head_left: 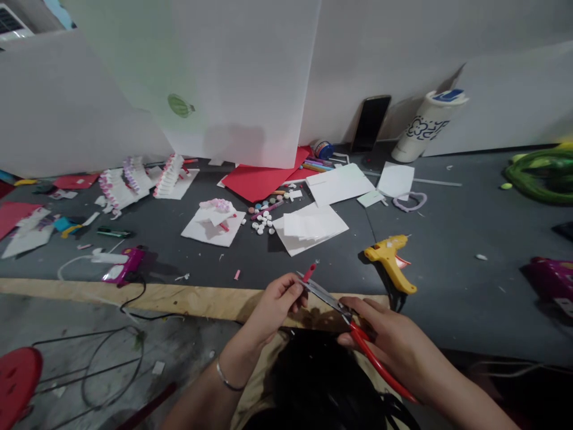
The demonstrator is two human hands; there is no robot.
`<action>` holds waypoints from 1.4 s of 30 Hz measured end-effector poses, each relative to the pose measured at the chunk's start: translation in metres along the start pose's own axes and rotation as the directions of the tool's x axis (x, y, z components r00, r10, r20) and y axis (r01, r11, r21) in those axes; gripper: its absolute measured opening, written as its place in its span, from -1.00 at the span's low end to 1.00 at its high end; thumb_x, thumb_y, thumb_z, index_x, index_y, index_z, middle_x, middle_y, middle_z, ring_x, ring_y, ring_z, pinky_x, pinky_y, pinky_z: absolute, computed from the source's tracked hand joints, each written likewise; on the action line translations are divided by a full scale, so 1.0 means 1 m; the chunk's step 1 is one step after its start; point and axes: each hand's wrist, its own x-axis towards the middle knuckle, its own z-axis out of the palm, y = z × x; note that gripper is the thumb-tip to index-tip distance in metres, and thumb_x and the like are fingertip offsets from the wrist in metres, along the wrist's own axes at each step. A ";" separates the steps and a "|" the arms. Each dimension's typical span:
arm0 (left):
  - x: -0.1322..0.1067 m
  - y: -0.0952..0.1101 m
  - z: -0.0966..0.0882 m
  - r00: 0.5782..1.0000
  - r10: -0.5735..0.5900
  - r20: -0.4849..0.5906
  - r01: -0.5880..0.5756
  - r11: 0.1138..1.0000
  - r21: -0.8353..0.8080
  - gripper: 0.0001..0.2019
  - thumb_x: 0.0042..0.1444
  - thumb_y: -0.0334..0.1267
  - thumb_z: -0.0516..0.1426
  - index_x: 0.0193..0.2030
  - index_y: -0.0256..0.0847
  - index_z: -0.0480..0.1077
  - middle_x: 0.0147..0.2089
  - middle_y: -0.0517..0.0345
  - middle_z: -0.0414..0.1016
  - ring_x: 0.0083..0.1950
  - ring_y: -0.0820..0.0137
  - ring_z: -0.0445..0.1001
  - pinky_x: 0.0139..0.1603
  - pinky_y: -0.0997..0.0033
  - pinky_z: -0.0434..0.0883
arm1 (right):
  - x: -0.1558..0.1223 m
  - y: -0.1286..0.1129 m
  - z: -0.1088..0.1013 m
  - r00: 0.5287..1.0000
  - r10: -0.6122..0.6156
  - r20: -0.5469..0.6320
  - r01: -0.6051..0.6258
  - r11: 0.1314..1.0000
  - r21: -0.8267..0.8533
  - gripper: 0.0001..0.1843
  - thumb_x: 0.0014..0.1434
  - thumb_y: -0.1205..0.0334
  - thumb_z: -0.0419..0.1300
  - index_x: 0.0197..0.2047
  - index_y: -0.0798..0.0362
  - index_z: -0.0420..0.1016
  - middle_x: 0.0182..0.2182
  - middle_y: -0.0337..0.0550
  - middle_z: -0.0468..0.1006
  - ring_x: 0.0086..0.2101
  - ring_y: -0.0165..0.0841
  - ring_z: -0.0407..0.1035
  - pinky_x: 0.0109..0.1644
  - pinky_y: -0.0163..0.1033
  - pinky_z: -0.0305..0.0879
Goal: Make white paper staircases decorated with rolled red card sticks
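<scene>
My right hand [380, 328] grips red-handled scissors [329, 297], their blades pointing up and left. Between the blade tips and my left hand is a thin red stick [309, 273]; the left fingertips pinch its lower end. The blades meet the stick just above those fingers. My left hand [282, 301] is closed, a silver bangle on its wrist. Both hands are over the wooden front edge of the table. Just beyond them lies a small pink piece [237, 275], and a yellow glue gun [393, 261] rests right of the scissors.
White paper squares [308, 227], white buttons [262, 224] and red sheets [255, 182] lie farther back. A paper piece with pink trim [217, 218] sits left of them. A phone [370, 122] and a tumbler [423, 128] stand against the white boards. A purple glue gun [125, 264] lies left.
</scene>
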 end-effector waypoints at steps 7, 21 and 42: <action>-0.002 -0.006 -0.004 1.000 0.001 -0.006 -0.001 1.000 0.006 -0.73 0.12 -0.03 0.15 -0.36 -0.22 0.33 -0.49 0.20 0.39 -0.52 0.54 0.16 -0.47 0.49 0.10 | 0.001 -0.002 0.003 0.999 -0.007 0.033 0.006 0.999 0.042 -0.64 0.17 -0.03 0.17 0.02 -0.13 0.41 -0.12 -0.08 0.56 -0.21 -0.16 0.51 -0.08 -0.07 0.40; -0.004 -0.011 -0.009 1.000 0.006 -0.028 -0.006 1.000 0.009 -0.73 0.12 -0.04 0.15 -0.34 -0.23 0.34 -0.47 0.19 0.42 -0.52 0.55 0.16 -0.46 0.50 0.09 | 0.006 -0.011 0.003 0.999 -0.002 0.054 0.004 0.999 -0.047 -0.59 0.19 -0.07 0.14 0.05 -0.10 0.39 -0.09 -0.07 0.55 -0.23 -0.19 0.52 -0.16 -0.13 0.39; 0.004 -0.020 -0.020 0.993 0.097 -0.068 -0.096 0.995 0.013 -0.70 0.14 0.01 0.16 -0.32 -0.22 0.39 -0.45 0.19 0.44 -0.48 0.51 0.29 -0.40 0.51 0.26 | 0.019 -0.013 0.003 0.999 -0.017 0.041 0.022 0.991 -0.135 -0.57 0.19 -0.07 0.15 0.07 -0.10 0.39 -0.16 -0.08 0.54 -0.24 -0.18 0.50 -0.26 -0.19 0.31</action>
